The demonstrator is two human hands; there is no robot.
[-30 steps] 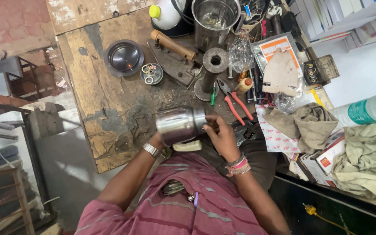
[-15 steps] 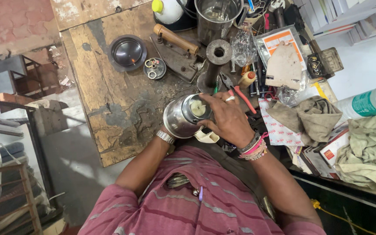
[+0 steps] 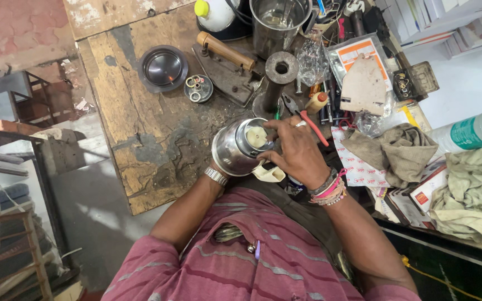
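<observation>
Steel jar [image 3: 231, 151] looks smooth and slippery, so I judge my left hand [image 3: 217, 165] grips its body while right hand [image 3: 294, 151] fingers pinch its rim.

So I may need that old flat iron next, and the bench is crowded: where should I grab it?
Take the flat iron by its wooden handle, coming from above. The handle sits raised along the top of the dark metal body, lying diagonally, and is the only part clear of the small tin and metal post beside it.
</observation>
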